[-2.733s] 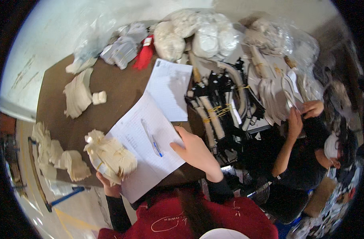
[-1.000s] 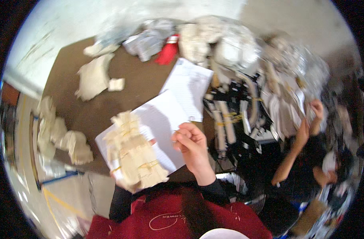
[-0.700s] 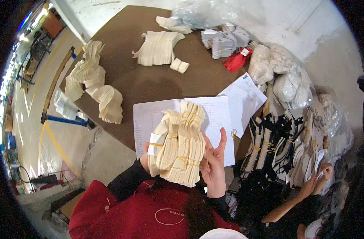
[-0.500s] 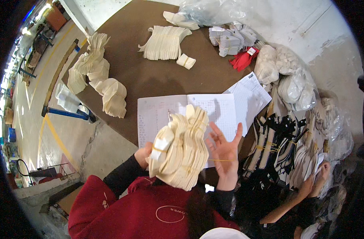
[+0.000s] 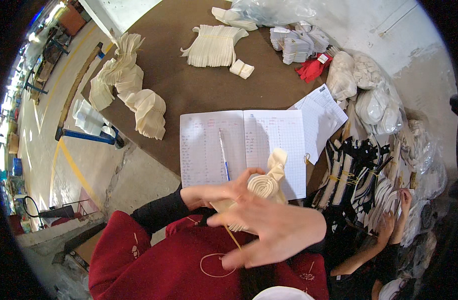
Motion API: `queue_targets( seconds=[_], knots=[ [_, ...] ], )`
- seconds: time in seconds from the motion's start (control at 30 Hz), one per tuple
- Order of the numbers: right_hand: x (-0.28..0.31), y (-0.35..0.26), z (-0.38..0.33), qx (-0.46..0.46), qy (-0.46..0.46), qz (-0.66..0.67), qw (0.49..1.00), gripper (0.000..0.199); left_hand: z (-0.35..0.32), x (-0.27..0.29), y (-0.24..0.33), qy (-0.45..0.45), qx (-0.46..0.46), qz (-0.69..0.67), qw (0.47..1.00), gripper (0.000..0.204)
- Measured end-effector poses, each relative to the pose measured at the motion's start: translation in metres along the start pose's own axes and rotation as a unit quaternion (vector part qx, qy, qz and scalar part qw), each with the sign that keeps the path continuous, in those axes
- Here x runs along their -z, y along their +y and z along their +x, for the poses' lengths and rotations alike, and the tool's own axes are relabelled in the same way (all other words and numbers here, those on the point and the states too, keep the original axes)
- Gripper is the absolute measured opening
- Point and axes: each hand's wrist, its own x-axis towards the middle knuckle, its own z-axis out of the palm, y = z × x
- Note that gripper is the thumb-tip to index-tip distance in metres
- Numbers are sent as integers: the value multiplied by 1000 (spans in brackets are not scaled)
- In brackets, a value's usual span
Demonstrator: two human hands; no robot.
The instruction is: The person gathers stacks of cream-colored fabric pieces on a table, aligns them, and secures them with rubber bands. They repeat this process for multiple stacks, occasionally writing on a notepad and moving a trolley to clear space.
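Can see a rolled bundle of cream-coloured fabric [image 5: 263, 185] between both hands, over the lower part of an open white notebook with gridded pages [image 5: 289, 145]; cannot tell whether touching the paper. Can make out only the spiral end, a folded flap above and a sliver toward the left wrist; covered elsewhere by the right hand [image 5: 276, 225]. Clasped in the fingers of the left hand [image 5: 216, 191], with most fingertips out of sight. On the right hand, splayed fingers, released from the fabric as far as visible, blurred, with a thin yellow rubber band [image 5: 233, 237] stretched between; cannot follow the band's full loop.

On the left page, a slim clear pen with a blue tip [image 5: 223, 155], above handwriting too small to read. Under the notebook's right edge, partly covered loose white sheets [image 5: 324, 117]. Farther out on the brown counter [image 5: 164, 65], wavy cream fabric stacks [image 5: 146, 112] at left, a broad cream stack [image 5: 214, 46] and a small banded cream packet [image 5: 242, 69] beyond. At right, crowded black-and-cream strips [image 5: 344, 175], glare-blurred clear plastic bags [image 5: 376, 110] and a co-worker's forearm [image 5: 356, 260], cut off from a clear view by shadow.
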Motion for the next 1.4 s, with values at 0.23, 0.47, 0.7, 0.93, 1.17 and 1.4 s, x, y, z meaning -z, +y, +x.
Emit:
queue_targets(
  seconds=[0.23,0.47,0.7,0.93,1.17,1.4],
  knots=[
    [-1,-5,-83,-120,83,332,932,66,-41,21,9,36,-43,-207,977,90],
    [-35,26,-148,-81,508,225,828,20,-30,70,-13,137,-238,-245,930,91],
    [-19,46,-116,438,575,653,226,34,-33,57,-36,141,-271,-233,923,93],
    [-49,94,-61,83,815,-9,573,54,-54,47,-53,123,-260,-234,929,95],
    [-79,64,-10,-99,499,445,737,114,-72,38,-52,33,-176,-209,961,98],
    [-45,65,-23,-163,432,514,723,115,-56,23,-6,-126,89,-21,988,105]
  ],
)
